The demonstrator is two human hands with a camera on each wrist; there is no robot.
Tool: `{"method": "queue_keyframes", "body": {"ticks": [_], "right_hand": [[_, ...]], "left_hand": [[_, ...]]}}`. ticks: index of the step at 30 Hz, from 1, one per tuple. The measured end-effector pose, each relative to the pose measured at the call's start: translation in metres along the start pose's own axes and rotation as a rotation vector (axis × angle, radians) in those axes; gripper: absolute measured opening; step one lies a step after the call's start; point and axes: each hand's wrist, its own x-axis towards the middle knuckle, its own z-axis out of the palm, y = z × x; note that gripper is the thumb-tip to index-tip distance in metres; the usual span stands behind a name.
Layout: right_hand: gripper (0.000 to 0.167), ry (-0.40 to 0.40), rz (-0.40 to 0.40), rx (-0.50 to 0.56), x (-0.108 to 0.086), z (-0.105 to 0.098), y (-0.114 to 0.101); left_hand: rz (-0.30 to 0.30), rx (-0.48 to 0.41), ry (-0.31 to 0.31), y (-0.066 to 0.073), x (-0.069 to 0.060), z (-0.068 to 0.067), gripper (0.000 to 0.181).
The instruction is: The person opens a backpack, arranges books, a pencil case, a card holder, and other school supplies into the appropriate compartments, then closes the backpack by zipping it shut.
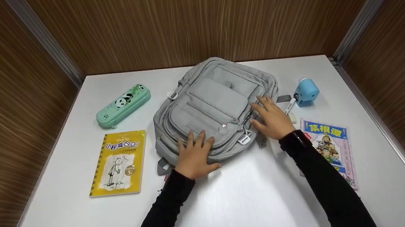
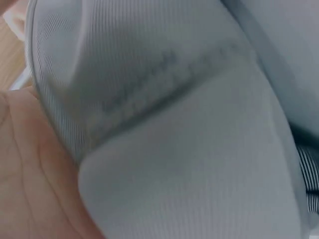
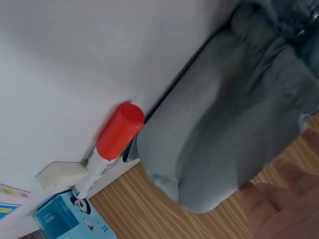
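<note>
A grey backpack point(image 1: 219, 94) lies flat and slanted on the white table, its front pockets facing up. My left hand point(image 1: 195, 158) rests with spread fingers on its lower front edge. In the left wrist view the palm point(image 2: 40, 169) lies against the grey fabric point(image 2: 189, 164). My right hand point(image 1: 273, 119) is at the backpack's right side, fingers spread, fingertips at the side seam near a white buckle point(image 1: 244, 139). The right wrist view shows those fingers point(image 3: 274, 199) beside the bag's side point(image 3: 199, 129). Neither hand grips anything.
Left of the bag are a green panda pencil case point(image 1: 123, 105) and a yellow book point(image 1: 120, 163). To the right stand a light blue gadget point(image 1: 306, 92), a marker with a red cap point(image 3: 119, 132), a white eraser point(image 3: 61, 175) and a comic-covered book point(image 1: 328, 147). Wood-grain panels point(image 1: 196, 25) enclose the table.
</note>
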Motion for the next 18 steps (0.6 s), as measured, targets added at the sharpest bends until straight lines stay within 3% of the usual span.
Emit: {"method": "queue_keyframes", "body": {"ticks": [7,18], "right_hand": [[0.058,-0.090,0.058,-0.054,0.001,0.007,0.005],[0.056,-0.065,0.110,-0.039,-0.019,0.008,0.005]], "left_hand": [[-0.001,0.045,0.001,0.001,0.002,0.009,0.083],[0.033,0.045,0.033,0.000,0.002,0.008,0.070]]}}
